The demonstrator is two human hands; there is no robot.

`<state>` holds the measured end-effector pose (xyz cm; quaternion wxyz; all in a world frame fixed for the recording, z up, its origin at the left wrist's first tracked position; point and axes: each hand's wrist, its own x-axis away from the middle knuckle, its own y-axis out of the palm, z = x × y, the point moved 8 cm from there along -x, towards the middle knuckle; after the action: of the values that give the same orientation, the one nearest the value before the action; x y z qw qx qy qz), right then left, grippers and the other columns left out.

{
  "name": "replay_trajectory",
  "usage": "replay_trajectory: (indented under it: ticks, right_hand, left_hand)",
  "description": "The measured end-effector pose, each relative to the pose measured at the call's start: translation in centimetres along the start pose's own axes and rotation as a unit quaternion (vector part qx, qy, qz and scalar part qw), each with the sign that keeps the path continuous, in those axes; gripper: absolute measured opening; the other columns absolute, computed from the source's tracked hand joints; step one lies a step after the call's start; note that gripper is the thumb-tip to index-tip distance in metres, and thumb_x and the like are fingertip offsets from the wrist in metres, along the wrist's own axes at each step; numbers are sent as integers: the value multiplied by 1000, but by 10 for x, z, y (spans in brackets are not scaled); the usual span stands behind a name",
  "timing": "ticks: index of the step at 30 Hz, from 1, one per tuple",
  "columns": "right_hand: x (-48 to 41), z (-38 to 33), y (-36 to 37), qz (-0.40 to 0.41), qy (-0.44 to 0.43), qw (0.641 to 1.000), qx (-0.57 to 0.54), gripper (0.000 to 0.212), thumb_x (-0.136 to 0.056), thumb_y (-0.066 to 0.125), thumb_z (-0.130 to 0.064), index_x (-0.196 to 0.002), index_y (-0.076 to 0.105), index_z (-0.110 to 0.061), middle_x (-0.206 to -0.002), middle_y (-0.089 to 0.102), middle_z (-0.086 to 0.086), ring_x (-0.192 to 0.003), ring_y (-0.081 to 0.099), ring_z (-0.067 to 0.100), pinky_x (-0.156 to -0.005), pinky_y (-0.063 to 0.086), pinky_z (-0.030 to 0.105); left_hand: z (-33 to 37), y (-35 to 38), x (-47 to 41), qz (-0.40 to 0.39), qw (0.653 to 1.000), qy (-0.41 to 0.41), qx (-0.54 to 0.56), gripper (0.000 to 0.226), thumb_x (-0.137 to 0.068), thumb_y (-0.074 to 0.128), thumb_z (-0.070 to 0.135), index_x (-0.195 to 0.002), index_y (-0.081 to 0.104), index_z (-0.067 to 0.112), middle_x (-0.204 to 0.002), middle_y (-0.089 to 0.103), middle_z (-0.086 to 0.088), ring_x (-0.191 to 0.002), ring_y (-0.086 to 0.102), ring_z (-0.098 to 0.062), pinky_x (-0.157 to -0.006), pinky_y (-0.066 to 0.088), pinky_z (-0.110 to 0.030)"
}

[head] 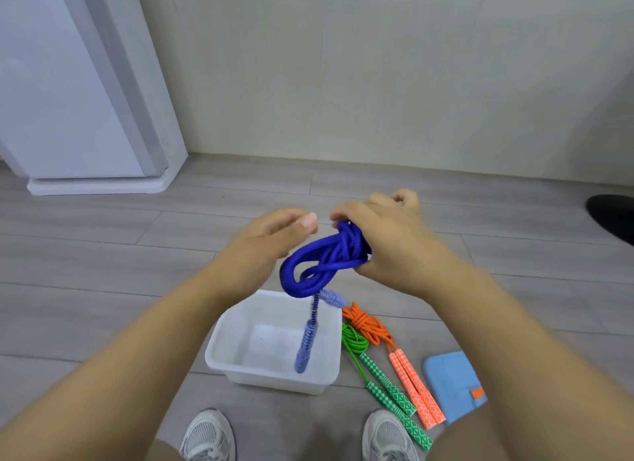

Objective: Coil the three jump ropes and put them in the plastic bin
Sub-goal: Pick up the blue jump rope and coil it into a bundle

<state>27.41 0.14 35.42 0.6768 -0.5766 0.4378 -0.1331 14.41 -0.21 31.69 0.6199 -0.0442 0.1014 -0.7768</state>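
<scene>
My right hand (387,241) grips a coiled blue jump rope (319,261) in the air above the white plastic bin (219,350). Its two blue patterned handles (305,344) dangle down over the bin's inside. My left hand (271,241) is just left of the coil, fingers bent and slightly apart, holding nothing that I can see. On the floor right of the bin lie a coiled orange jump rope (368,323) and a coiled green jump rope (355,340), each with checkered handles pointing toward me.
A folded light blue cloth (449,381) lies right of the orange handles. My two grey sneakers (209,436) stand just before the bin. A white appliance base (96,182) stands at the back left, a wall behind, and a dark object (614,216) sits at the right edge.
</scene>
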Motion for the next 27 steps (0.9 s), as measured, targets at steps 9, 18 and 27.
replay_trajectory:
  ticks: [9, 18, 27]
  right_hand:
    - [13, 28, 0, 56, 143, 982, -110, 98, -55, 83, -42, -139, 33, -29, -145, 31, -1, -127, 24, 15, -100, 20, 31]
    - [37, 23, 54, -135, 255, 851, -438, 103, -72, 76, -9, -146, 6, -22, -128, 48, -9, -119, 47, 5, -102, 40, 32]
    - [26, 1, 88, -80, 278, 866, -408, 69, -63, 82, -25, -119, 42, -33, -85, 63, -6, -73, 63, 12, -70, 52, 30]
  left_hand:
    - [-10, 29, -1, -101, 993, -55, -4, 40, -72, 71, 18, -111, 62, 12, -102, 71, -12, -88, 65, -17, -85, 53, -34]
    - [-12, 6, -4, 35, 964, -54, 258, 63, -68, 71, -5, -126, 48, 7, -104, 68, -19, -94, 64, -34, -79, 56, -41]
    - [6, -1, -8, 38, 921, 22, 387, 41, -74, 59, -4, -112, 49, 7, -84, 61, -13, -85, 61, -31, -72, 57, -38]
